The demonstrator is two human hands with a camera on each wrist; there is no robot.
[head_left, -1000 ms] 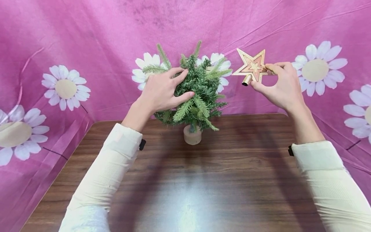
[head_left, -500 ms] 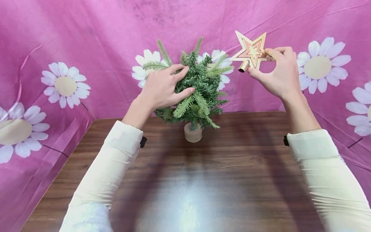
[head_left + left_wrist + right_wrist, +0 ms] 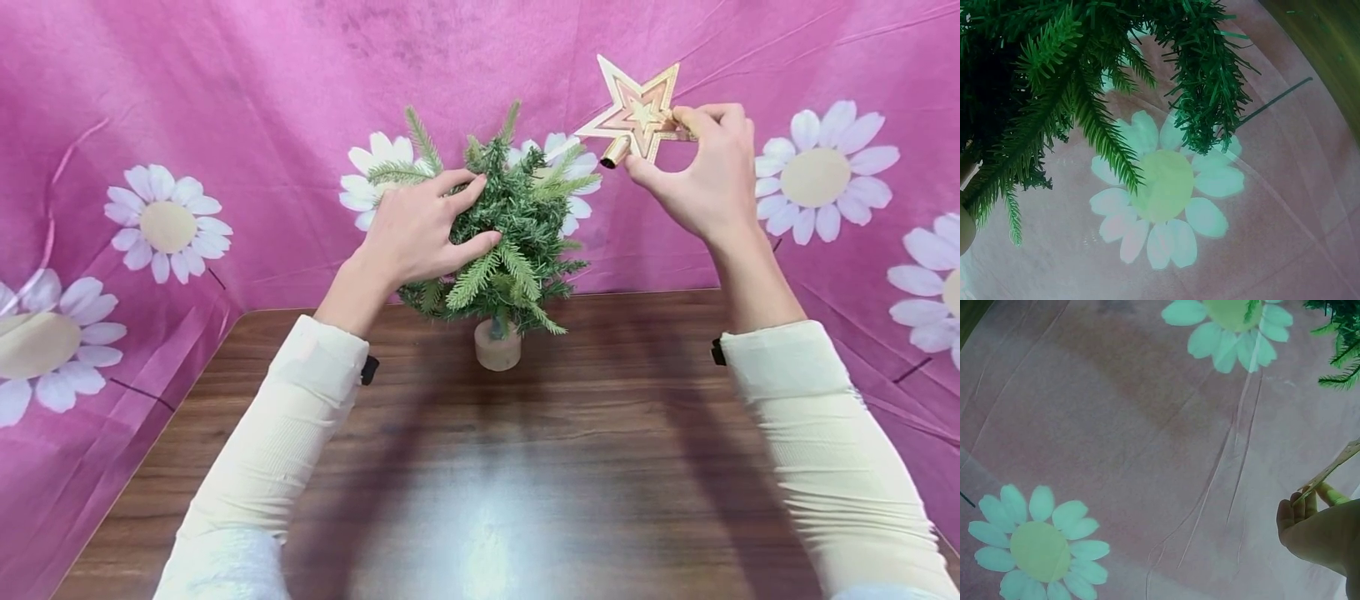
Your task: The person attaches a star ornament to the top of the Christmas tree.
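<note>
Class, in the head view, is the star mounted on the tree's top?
No, the right hand holds the star beside the tree.

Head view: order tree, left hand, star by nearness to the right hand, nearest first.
1. Star: held in the right hand, to the tree's right.
2. Tree: in the middle, between the two hands.
3. Left hand: farthest, at the tree's left side.

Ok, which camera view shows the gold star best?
The head view: most of the gold star's face is visible, with its small tube, though the right hand covers part of one side. The right wrist view shows it nearly edge-on, cut off by the frame. The left wrist view doesn't show it.
</note>
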